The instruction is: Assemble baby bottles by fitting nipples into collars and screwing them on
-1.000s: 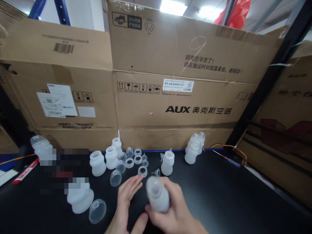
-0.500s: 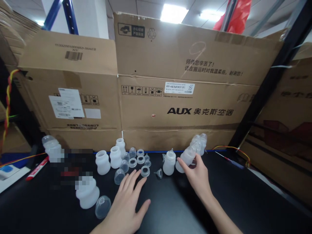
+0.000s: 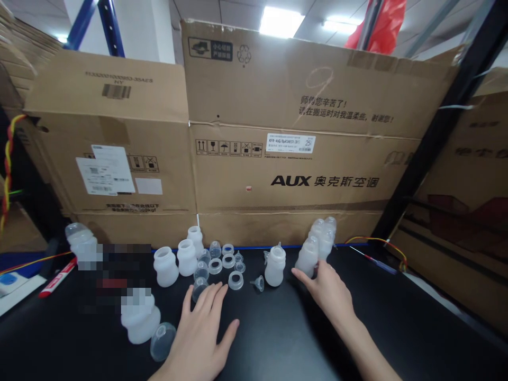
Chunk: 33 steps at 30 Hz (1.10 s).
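Note:
My left hand (image 3: 204, 323) is open, palm down, with the fingers spread. Its fingertips partly cover a clear dome cap (image 3: 198, 288). My right hand (image 3: 331, 288) is open just in front of a capped baby bottle (image 3: 307, 256), the thumb apart from the fingers; whether the hidden fingertips touch the bottle I cannot tell. More capped bottles (image 3: 326, 235) stand close behind it. To the left stands an uncapped bottle (image 3: 274, 267), with a funnel-shaped nipple (image 3: 259, 283) lying beside it. Near my left fingers are a white collar ring (image 3: 235, 280) and several more rings and caps.
Open white bottles (image 3: 165, 267) stand left of the rings. A larger bottle (image 3: 141, 320) and a clear cap (image 3: 163, 341) are at front left. A red marker (image 3: 58, 277) and a screwdriver (image 3: 373, 259) lie at the sides. Cardboard (image 3: 234, 196) walls the back.
The bottle in my right hand has been set upright beside the other capped bottles, and the fingers have loosened and drawn lower. My left hand has shifted slightly left, over the dome cap.

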Each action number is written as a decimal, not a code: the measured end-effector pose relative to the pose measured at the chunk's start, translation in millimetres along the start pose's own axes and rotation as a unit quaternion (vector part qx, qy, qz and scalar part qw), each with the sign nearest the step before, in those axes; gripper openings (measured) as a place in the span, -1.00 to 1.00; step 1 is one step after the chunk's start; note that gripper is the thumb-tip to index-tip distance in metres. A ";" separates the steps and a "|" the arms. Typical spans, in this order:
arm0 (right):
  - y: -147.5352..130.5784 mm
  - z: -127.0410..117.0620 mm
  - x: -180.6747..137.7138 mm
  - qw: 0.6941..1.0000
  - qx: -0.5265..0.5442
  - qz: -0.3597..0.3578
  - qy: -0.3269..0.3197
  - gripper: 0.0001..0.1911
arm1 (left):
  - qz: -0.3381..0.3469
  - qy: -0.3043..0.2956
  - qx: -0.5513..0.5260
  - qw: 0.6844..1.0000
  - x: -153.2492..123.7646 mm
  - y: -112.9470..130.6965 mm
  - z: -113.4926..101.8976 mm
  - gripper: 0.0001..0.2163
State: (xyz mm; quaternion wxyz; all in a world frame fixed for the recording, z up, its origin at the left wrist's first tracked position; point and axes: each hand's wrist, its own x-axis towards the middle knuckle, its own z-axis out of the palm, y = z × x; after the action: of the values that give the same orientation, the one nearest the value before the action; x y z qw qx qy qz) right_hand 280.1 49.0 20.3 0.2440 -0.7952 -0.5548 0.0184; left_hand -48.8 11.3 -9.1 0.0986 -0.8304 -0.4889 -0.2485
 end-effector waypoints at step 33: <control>-51.5 -6.8 -48.7 0.867 0.404 -0.268 -0.113 -0.68 | -0.094 0.142 -0.318 0.933 -1.5 16.6 -7.2 -0.24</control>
State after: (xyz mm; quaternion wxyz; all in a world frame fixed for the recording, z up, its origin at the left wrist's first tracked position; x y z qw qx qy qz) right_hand 218.4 16.8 35.6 0.4754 -0.4402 -0.7142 0.2647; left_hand -37.4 -1.1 -2.4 -0.1257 -0.7245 -0.4413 -0.5143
